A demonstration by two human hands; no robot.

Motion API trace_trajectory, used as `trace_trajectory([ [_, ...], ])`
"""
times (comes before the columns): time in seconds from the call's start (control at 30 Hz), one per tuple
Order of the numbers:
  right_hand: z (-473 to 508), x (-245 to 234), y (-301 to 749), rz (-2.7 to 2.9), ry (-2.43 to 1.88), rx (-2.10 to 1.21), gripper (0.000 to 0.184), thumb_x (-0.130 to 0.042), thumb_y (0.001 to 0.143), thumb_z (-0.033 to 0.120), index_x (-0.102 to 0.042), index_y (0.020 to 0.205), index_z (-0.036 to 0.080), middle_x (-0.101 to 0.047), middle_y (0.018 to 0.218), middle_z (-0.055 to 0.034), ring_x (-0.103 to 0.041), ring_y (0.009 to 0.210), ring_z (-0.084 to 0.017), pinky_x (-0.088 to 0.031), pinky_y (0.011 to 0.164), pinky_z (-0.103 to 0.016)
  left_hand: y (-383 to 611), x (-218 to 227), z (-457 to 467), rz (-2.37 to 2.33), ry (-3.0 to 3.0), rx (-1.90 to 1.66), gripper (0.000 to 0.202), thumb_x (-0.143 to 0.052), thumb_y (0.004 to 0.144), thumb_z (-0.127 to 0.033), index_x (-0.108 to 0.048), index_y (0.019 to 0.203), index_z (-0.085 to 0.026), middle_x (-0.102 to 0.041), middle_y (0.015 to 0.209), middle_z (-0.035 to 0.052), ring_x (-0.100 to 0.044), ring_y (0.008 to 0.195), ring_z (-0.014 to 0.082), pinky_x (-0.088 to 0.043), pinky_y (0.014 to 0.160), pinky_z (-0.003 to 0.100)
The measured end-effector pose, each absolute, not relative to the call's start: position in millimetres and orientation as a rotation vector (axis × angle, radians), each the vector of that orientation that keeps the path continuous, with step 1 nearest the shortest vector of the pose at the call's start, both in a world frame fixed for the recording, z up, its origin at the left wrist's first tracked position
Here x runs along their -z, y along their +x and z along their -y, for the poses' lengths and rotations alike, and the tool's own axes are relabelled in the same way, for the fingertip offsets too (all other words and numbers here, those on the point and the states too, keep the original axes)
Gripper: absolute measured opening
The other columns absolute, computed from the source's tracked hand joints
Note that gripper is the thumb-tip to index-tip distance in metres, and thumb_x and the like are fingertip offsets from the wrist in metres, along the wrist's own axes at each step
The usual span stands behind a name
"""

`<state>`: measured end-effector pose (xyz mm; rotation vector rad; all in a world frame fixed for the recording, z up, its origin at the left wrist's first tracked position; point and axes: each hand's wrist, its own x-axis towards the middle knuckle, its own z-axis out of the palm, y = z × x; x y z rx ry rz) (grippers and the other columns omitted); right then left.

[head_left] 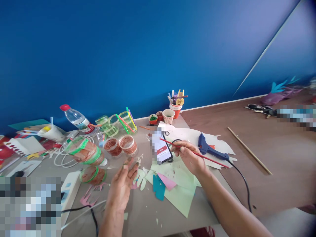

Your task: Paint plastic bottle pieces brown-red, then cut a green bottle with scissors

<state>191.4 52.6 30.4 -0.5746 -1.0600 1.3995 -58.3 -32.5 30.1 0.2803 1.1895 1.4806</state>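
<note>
My right hand (189,157) pinches a long thin red stick (212,160) that slants from near the phone (161,148) down to the right, across the blue glue gun (209,149). My left hand (123,186) is held over the table with its fingers stretched out and holds nothing. It hovers beside pale green paper cut-outs (141,177) and a cut plastic cup ring (93,174). Light green, teal and pink paper pieces (170,184) lie between my hands.
Cut plastic bottles and cups (85,151), a water bottle (76,120), green straw frames (123,122) and small cups of tools (175,107) crowd the table's back. A wooden stick (249,150) lies on the brown floor at right. A black cable (243,182) trails off the table edge.
</note>
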Motion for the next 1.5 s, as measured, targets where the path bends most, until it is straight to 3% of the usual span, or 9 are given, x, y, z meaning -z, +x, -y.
trace_trajectory([
  [0.13,-52.3,-31.8,191.4,1.059,-0.601,-1.399,0.026,-0.075,0.076,0.046,-0.077,0.089,0.024,-0.073,0.077,-0.006,-0.059,0.064,-0.019,-0.048,0.06,-0.034,-76.3,-20.8,31.7,-0.905,0.254,-1.394,0.037,-0.056,0.089,-0.05,-0.073,0.106,-0.021,-0.065,0.132,0.0109,-0.062,0.119,0.0279,-0.048,0.103,0.045],
  [0.37,-52.1,-30.0,191.9,1.048,-0.593,-1.407,0.025,-0.074,0.077,0.044,-0.077,0.091,0.023,-0.073,0.078,-0.0062,-0.059,0.064,-0.019,-0.047,0.06,-0.033,-79.2,-22.1,32.3,-0.759,0.267,-1.408,0.044,-0.046,0.093,-0.05,-0.072,0.111,-0.02,-0.063,0.134,0.0097,-0.059,0.124,0.0278,-0.046,0.105,0.044],
  [0.6,-51.3,-32.8,192.5,1.03,-0.585,-1.419,0.025,-0.075,0.075,0.044,-0.077,0.089,0.023,-0.073,0.076,-0.0064,-0.059,0.063,-0.019,-0.048,0.059,-0.033,-62.2,-47.3,31.7,-1.069,0.258,-1.539,0.045,-0.051,0.089,-0.055,-0.073,0.099,-0.017,-0.069,0.124,0.0131,-0.064,0.114,0.0301,-0.047,0.101,0.05],
  [0.7,-51.3,-31.2,193.0,1.055,-0.596,-1.409,0.026,-0.074,0.077,0.044,-0.077,0.091,0.023,-0.074,0.078,-0.0069,-0.058,0.063,-0.019,-0.049,0.06,-0.034,-61.0,-57.2,29.1,-1.317,0.502,-1.753,0.041,-0.06,0.084,-0.054,-0.071,0.097,-0.017,-0.073,0.112,0.0116,-0.065,0.111,0.0271,-0.044,0.105,0.047],
  [0.8,-51.4,-28.9,193.2,1.085,-0.599,-1.388,0.025,-0.072,0.079,0.043,-0.077,0.092,0.023,-0.073,0.078,-0.0064,-0.058,0.064,-0.019,-0.049,0.061,-0.034,-65.8,-72.7,22.7,-1.629,0.981,-1.88,0.038,-0.059,0.086,-0.05,-0.07,0.103,-0.019,-0.072,0.113,0.0098,-0.062,0.115,0.0264,-0.042,0.106,0.043],
  [1.0,-52.1,-28.3,193.0,1.082,-0.577,-1.382,0.022,-0.071,0.08,0.041,-0.077,0.093,0.023,-0.072,0.077,-0.0054,-0.058,0.065,-0.018,-0.048,0.061,-0.033,-75.1,-102.0,-8.2,-2.001,1.864,-1.308,0.039,-0.045,0.091,-0.046,-0.071,0.108,-0.021,-0.071,0.114,0.0105,-0.061,0.114,0.0297,-0.041,0.104,0.041],
  [1.2,-51.8,-31.7,193.1,1.062,-0.527,-1.409,0.019,-0.071,0.081,0.037,-0.078,0.093,0.025,-0.073,0.078,-0.0043,-0.056,0.063,-0.016,-0.048,0.061,-0.031,-70.8,-101.1,-36.6,-2.153,2.033,-0.809,0.046,-0.041,0.091,-0.05,-0.068,0.115,-0.021,-0.073,0.106,0.0149,-0.062,0.107,0.0353,-0.04,0.099,0.046],
  [1.33,-51.2,-34.1,193.0,1.029,-0.52,-1.412,0.02,-0.073,0.079,0.038,-0.078,0.091,0.023,-0.074,0.077,-0.0049,-0.057,0.062,-0.016,-0.048,0.061,-0.032,-67.3,-105.3,-45.0,-2.203,2.075,-0.506,0.037,-0.041,0.09,-0.048,-0.071,0.087,-0.027,-0.074,0.083,0.0114,-0.064,0.095,0.0351,-0.036,0.1,0.05],
  [1.5,-50.9,-36.7,193.3,1.018,-0.524,-1.422,0.021,-0.074,0.077,0.038,-0.078,0.09,0.022,-0.074,0.077,-0.0058,-0.057,0.063,-0.017,-0.049,0.061,-0.032,-63.9,-112.4,-54.1,-2.193,2.045,-0.346,0.036,-0.041,0.088,-0.043,-0.064,0.067,-0.027,-0.072,0.072,0.0095,-0.066,0.088,0.0353,-0.016,0.11,0.061],
])
